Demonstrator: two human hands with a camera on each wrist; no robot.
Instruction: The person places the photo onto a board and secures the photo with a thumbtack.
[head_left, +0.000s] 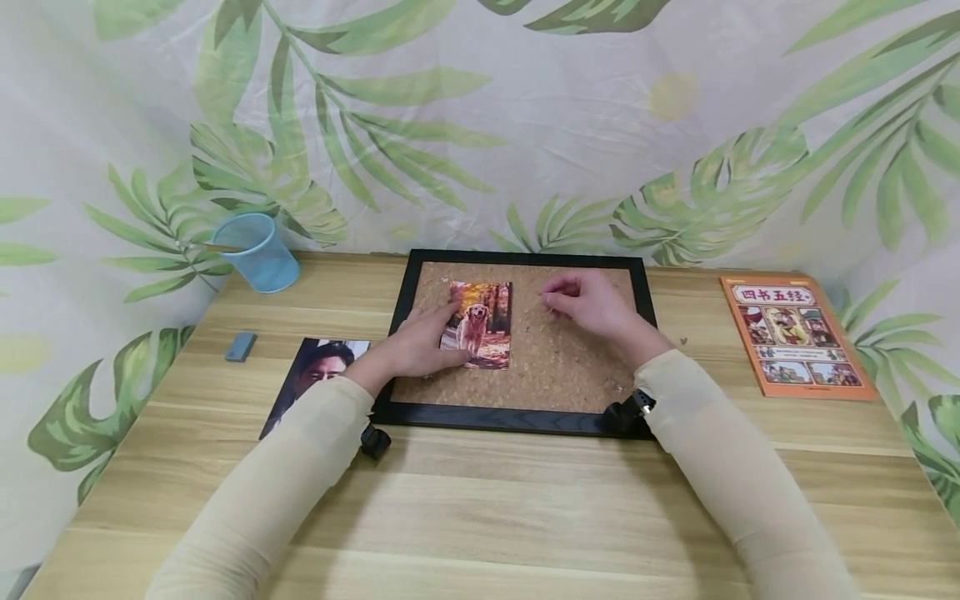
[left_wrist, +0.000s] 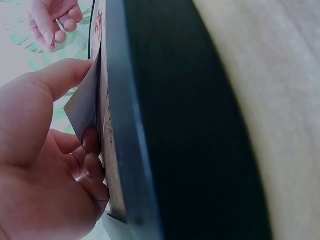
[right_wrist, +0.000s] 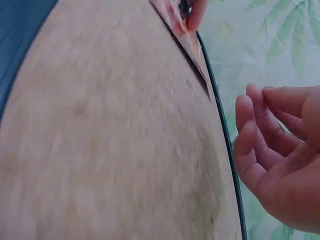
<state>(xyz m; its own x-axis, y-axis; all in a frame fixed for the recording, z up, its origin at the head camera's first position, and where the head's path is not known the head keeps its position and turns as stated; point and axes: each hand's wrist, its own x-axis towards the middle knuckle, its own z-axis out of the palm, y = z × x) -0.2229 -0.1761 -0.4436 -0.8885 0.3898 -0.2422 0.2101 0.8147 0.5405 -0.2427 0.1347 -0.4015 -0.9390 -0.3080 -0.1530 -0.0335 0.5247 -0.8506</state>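
Observation:
A photo of a golden dog [head_left: 474, 327] lies on the left half of a black-framed cork board [head_left: 570, 367]. My left hand [head_left: 423, 340] holds this photo at its left side, thumb and fingers spread along it; in the left wrist view a corner of the photo [left_wrist: 82, 107] lifts off the cork between thumb and fingers. Over the board, right of the photo, my right hand [head_left: 592, 307] pinches thumb and index fingertips together. Between them seems to be a tiny clear push pin, mostly hidden. In the right wrist view this hand [right_wrist: 280, 150] is apart from the cork.
Left of the board lies a portrait photo [head_left: 315, 358], partly under my left forearm. Further left are a grey-blue eraser [head_left: 241, 347] and a blue mesh pen cup [head_left: 262, 254]. An orange book [head_left: 798, 337] lies at the right. A tiny object [head_left: 683, 340] sits beside the board.

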